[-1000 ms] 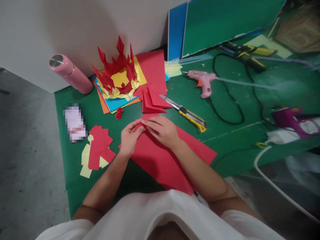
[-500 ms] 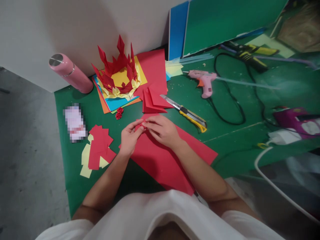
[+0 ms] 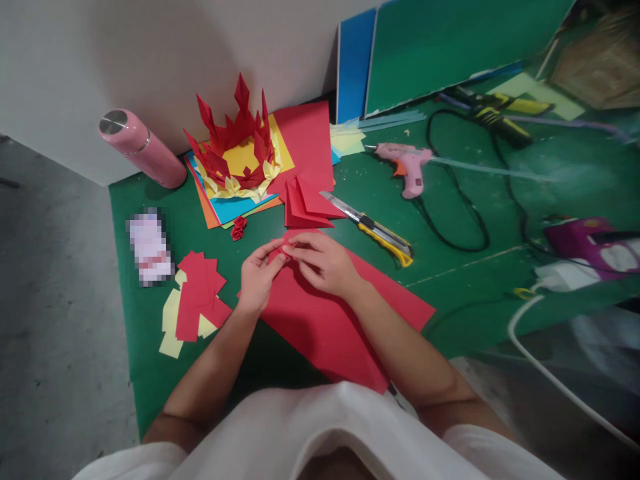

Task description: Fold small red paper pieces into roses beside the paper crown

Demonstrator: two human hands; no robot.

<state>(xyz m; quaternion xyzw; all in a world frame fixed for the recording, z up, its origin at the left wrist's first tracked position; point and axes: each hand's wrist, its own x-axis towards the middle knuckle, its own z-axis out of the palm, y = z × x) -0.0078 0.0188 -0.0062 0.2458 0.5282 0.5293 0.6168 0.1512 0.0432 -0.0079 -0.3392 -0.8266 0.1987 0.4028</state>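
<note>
Red paper piece [image 3: 287, 253], small & mostly hidden by fingers, is btwn the person's hands, above the far-left end of a big red sheet [image 3: 340, 327]. L hand [image 3: 259, 272] pinches it w/ thumb & fingertips; R hand [image 3: 326, 265] grips its other side, also by fingertips. Red paper roses [image 3: 239, 229] lie just beyond L hand; folded red paper [image 3: 305, 207] beyond R hand, w/ yellow cutter [image 3: 383, 237] beside it. Paper scraps [image 3: 193, 300], red & pale yellow, lie L of L hand. Red crown [image 3: 227, 143] sits farther back on stacked sheets [image 3: 240, 208].
</note>
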